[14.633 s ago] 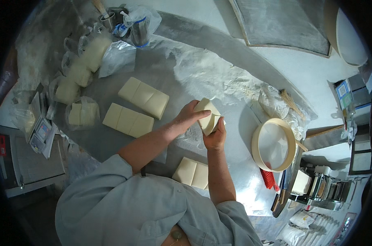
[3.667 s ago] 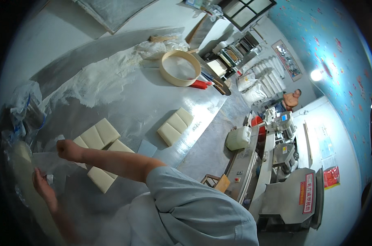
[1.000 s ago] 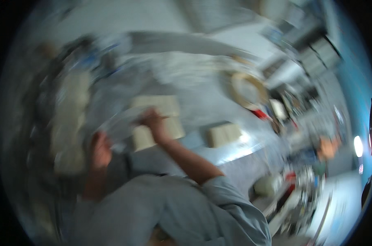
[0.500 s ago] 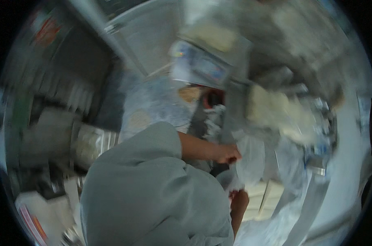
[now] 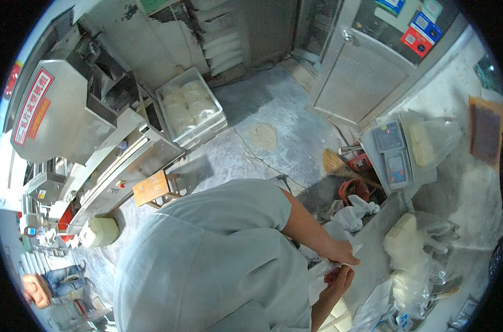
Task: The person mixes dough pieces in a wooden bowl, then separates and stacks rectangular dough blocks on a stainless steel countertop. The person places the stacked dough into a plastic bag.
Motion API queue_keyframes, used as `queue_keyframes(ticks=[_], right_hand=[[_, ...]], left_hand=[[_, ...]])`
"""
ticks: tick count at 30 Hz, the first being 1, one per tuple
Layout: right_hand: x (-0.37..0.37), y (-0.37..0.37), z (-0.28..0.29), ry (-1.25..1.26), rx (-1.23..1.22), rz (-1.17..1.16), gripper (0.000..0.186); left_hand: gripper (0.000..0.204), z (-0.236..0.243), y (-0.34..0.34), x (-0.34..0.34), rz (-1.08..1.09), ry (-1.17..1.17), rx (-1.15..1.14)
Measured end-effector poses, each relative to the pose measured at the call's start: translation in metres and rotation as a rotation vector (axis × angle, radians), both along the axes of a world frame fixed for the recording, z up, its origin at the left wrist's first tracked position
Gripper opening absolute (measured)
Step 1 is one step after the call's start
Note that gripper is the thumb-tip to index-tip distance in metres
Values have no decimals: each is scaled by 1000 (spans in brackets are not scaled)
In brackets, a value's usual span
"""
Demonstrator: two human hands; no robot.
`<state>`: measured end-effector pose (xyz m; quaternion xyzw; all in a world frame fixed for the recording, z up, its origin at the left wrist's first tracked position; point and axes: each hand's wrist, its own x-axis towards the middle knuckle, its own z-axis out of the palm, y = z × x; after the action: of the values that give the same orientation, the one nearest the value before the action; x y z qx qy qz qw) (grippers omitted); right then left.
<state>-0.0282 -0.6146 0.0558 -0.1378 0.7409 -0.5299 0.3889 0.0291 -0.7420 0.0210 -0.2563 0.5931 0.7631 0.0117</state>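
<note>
My left hand [image 5: 341, 252] is closed, its fingertips pinching a thin white plastic bag [image 5: 356, 241]. Just below it, my right hand [image 5: 338, 281] curls its fingers close to the left fingertips, also on the bag. Much of the bag is hidden by my hands and arms. Cream-coloured slabs or stacked sheets [image 5: 340, 320] lie beside my right forearm, partly covered. Across the grey worktop [image 5: 370, 252] are pale dough-like lumps [image 5: 402, 237] in clear plastic.
Crumpled white bags [image 5: 351, 217] and a red container [image 5: 354, 191] are beyond my left arm, near a straw broom [image 5: 334, 162]. A scale [image 5: 396, 166] stands farther off. Behind are a wooden stool [image 5: 151, 188], a white crate [image 5: 191, 110], a metal machine [image 5: 63, 110] and another person [image 5: 52, 285].
The view has turned and sharpened from a blur. My hands have come closer together, and the white bag that spread out beside my left hand now shows much less.
</note>
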Motion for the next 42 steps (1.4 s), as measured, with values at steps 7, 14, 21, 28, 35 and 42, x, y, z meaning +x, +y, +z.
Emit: queue_keyframes(ticks=[7,14,21,28,35,42], right_hand=[[19,16,23,143,-196,91,43],[29,26,23,209,-234,-1,24],[23,17,33,-88,-398,-276,15],[-7,38,33,-113,-387,-239,20],[-20,27,36,150,-261,-118,10],[-57,64,29,-36,-551,-400,15]], left_hand=[[27,24,-1,22,-194,314,156],[28,39,19,10,-200,112,146],[33,44,21,-5,-247,203,400],[45,58,14,-25,-342,58,-34],[52,51,25,-45,-275,132,53],[35,5,5,-79,-201,116,-156]])
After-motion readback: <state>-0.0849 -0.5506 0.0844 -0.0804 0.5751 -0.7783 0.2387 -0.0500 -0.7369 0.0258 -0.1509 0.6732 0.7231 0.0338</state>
